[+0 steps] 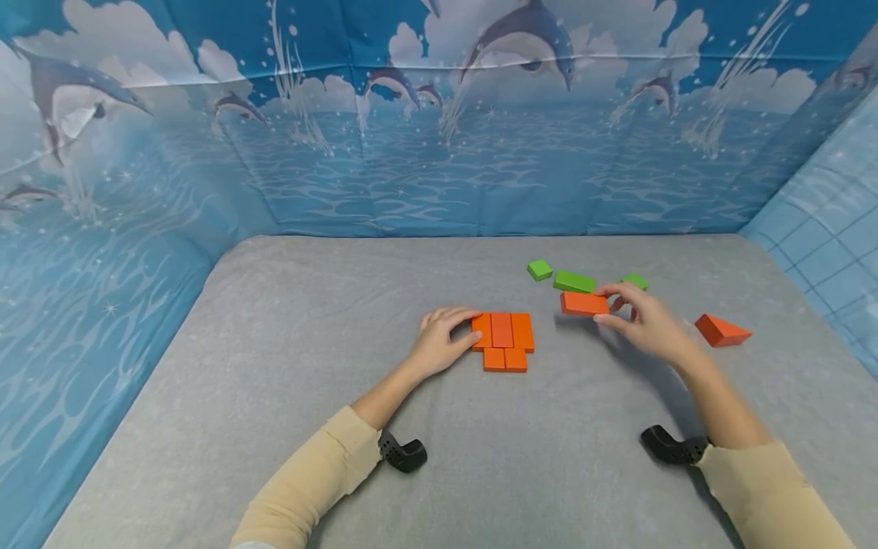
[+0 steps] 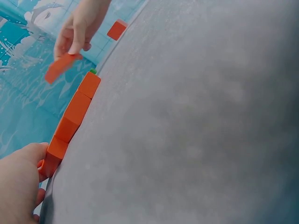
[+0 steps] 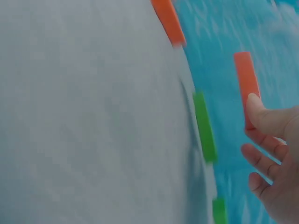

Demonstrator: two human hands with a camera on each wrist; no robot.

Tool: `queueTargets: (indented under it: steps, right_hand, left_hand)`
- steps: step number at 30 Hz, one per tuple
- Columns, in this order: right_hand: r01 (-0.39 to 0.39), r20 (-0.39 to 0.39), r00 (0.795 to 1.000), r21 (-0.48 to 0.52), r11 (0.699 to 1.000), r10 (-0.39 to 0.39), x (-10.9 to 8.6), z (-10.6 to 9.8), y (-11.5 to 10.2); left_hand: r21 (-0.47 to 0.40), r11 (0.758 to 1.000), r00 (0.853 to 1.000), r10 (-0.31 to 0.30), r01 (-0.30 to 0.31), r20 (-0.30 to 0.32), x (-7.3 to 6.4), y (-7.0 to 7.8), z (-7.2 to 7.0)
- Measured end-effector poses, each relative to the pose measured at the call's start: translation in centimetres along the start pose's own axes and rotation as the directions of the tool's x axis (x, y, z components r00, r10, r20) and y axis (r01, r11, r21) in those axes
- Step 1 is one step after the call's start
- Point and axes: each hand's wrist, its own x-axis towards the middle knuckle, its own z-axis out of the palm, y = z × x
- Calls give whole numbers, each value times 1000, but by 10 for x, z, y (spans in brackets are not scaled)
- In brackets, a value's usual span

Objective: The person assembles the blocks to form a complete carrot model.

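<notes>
Several orange rectangular blocks lie flat together on the grey cloth, three long ones side by side with two shorter ones along their near edge. At the left end of this group, my left hand grips the leftmost long block between thumb and fingers. My right hand pinches another orange rectangular block by its right end, thumb on the near side. That block is raised off the cloth, its shadow below it. In the right wrist view, the other fingers of this hand curve loosely beneath the held block.
Green blocks lie behind the raised block: a small one, a longer one, and one partly behind my right hand. An orange wedge-shaped block lies at the right. A dolphin-printed curtain borders the grey cloth.
</notes>
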Motion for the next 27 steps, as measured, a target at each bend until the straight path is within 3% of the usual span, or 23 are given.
queueTargets:
  steps: [6,14,19,27]
  right_hand:
    - [119,70,990,88,989,-125,-8,24,-35]
    - [144,170,970,157,977,-171,-22,53,-68]
    - [189,187,960,114,975,-208,-31,64,-78]
    - [197,183,964,-2,980,-193,-36,71,-81]
  left_hand:
    - [0,1000,1000,-7,7,-1,0,1,0]
    - [12,1000,1000,-19,19,-3,0,1,0]
    - [12,1000,1000,-15,15,-6,0,1,0]
    - [16,999,1000,-29,29,-4,0,2,0]
